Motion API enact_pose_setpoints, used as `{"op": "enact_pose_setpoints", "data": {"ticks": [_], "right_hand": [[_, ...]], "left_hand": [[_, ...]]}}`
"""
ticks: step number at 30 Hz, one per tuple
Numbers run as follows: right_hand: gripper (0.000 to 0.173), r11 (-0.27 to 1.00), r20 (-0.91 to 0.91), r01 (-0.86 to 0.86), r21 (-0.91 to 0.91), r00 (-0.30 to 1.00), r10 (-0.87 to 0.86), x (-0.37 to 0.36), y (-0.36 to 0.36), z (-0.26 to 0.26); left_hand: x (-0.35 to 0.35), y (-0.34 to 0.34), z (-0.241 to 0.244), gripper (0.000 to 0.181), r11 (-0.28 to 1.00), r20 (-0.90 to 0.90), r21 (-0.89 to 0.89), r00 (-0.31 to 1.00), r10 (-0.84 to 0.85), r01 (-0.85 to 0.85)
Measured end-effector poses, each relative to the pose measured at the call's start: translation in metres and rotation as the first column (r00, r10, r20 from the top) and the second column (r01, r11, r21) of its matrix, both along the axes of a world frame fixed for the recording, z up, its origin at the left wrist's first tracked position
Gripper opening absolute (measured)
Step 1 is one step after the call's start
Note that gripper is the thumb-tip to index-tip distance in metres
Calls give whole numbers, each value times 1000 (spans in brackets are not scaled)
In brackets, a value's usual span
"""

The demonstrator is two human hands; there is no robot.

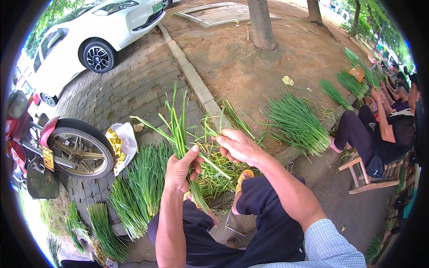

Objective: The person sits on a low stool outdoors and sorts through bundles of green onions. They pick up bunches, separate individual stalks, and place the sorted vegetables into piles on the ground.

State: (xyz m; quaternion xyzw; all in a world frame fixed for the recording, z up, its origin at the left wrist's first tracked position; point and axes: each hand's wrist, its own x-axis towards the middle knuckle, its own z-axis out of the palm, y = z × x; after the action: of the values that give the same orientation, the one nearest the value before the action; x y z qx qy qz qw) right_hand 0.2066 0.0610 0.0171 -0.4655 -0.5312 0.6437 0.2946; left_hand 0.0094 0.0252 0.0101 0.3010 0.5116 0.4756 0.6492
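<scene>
My left hand (181, 169) is closed around a small bunch of long green stalks, likely garlic chives (178, 129). Their leaves stick up above my fist, and the lower ends hang below it. One pale stalk slants out to the right from this hand. Between thumb and fingers, my right hand (239, 145) pinches a few short green stalk pieces (221, 122). The hands are apart, at about the same height. Beneath them, a heap of loose green and yellowed trimmings (214, 182) lies on the ground between my feet in yellow sandals (244, 177).
Chive bundles (147, 181) lie to my left; a large bundle (298, 122) lies right of the heap. A motorcycle wheel (80, 147) and white plastic bag (125, 140) are at left. A stone curb (191, 73) runs ahead. A seated person (375, 130) holds chives at right.
</scene>
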Motion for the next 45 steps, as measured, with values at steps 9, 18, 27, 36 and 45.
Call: {"op": "enact_pose_setpoints", "data": {"ticks": [9, 18, 27, 36, 45], "right_hand": [[18, 985, 90, -130, 116, 989, 120, -9, -4, -13], [29, 881, 395, -267, 390, 913, 102, -15, -13, -3], [24, 965, 222, -178, 195, 966, 133, -7, -5, -7], [20, 957, -374, 96, -273, 906, -198, 31, 9, 16], [19, 821, -553, 374, -432, 609, -569, 77, 32, -6]], "left_hand": [[8, 0, -2, 26, 998, -22, -29, 998, -56, 56], [17, -2, -8, 28, 999, -15, -38, 1000, -12, 12], [6, 4, -7, 24, 998, 92, -60, 996, 15, -9], [-32, 9, -12, 21, 992, 486, -121, 870, 85, -29], [-52, 10, -4, 22, 997, 703, 49, 712, 1, -51]]}}
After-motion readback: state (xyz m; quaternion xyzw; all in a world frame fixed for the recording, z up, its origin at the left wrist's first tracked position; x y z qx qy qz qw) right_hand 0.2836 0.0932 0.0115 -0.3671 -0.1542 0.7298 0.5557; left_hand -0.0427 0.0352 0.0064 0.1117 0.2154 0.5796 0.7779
